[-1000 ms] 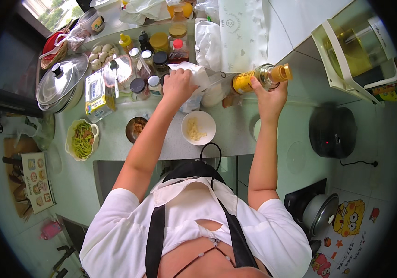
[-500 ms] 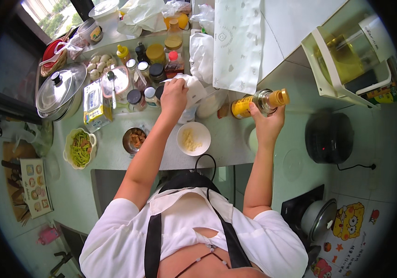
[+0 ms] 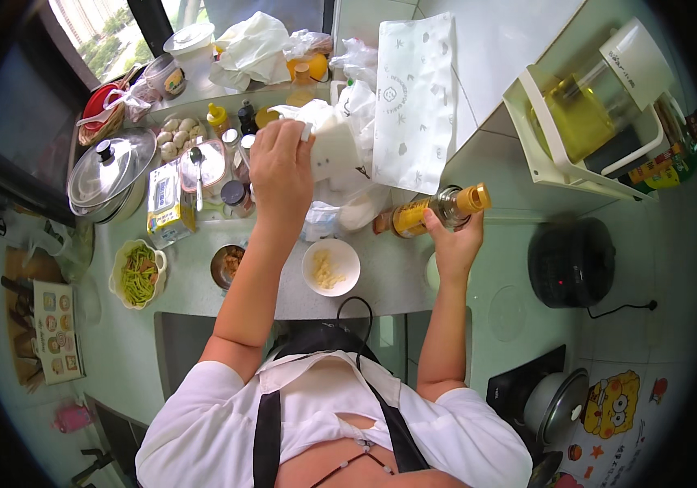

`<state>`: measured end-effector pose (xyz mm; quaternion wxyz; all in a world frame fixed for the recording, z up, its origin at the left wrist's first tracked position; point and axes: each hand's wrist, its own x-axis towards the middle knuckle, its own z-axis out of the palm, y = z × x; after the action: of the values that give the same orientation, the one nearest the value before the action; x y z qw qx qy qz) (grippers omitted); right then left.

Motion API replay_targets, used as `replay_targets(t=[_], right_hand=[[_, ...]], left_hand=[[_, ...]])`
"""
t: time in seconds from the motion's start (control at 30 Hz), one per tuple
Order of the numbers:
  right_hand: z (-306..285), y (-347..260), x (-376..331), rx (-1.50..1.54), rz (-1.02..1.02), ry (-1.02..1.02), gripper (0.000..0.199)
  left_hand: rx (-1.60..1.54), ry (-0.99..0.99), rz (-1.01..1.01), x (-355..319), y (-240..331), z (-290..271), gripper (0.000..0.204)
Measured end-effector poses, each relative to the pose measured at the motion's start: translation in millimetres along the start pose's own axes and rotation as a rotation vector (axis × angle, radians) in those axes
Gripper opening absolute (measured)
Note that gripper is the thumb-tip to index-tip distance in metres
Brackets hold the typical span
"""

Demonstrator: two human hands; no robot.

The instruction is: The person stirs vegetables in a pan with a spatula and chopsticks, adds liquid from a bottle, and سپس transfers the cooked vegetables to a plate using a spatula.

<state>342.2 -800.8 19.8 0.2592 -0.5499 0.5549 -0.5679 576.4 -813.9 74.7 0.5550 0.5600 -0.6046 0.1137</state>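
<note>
My left hand (image 3: 282, 167) is raised over the back of the counter, its fingers closed on the edge of a white flat-sided packet (image 3: 337, 153). Its exact kind I cannot make out. Condiment jars stand beside and behind that hand, partly hidden by it; one dark-lidded jar (image 3: 236, 195) shows to its left. My right hand (image 3: 456, 240) grips a glass bottle (image 3: 422, 216) with a yellow label and a golden cap, tilted nearly level. A white bowl (image 3: 353, 279) holding pale chopped pieces sits between my forearms. A small metal bowl (image 3: 220, 268) of brownish pieces is partly covered by my left forearm.
On the left are a scalloped bowl (image 3: 161, 286) of green strips, a tissue pack (image 3: 171, 210) and a lidded pot (image 3: 111, 183). A black cooker (image 3: 570, 262) stands right, below a wall rack (image 3: 519, 114) holding an oil jug. Another pot (image 3: 550, 403) sits lower right.
My left hand has lifted the white packet up from among the jars. The bottle in my right hand has shifted slightly left and lower in the view. The view has tilted a little.
</note>
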Motion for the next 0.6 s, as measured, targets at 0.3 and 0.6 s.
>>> replay_targets(t=[0.3, 0.6], right_hand=[[-12.8, 8.1, 2.1, -0.072, 0.038, 0.045, 0.058], [-22.7, 12.9, -2.3, -0.008, 0.043, 0.017, 0.056]], left_hand=[[-0.160, 0.015, 0.351, 18.3, -3.0, 103.0, 0.011], [0.083, -0.468, 0.279, 9.7, -14.9, 134.9, 0.015]])
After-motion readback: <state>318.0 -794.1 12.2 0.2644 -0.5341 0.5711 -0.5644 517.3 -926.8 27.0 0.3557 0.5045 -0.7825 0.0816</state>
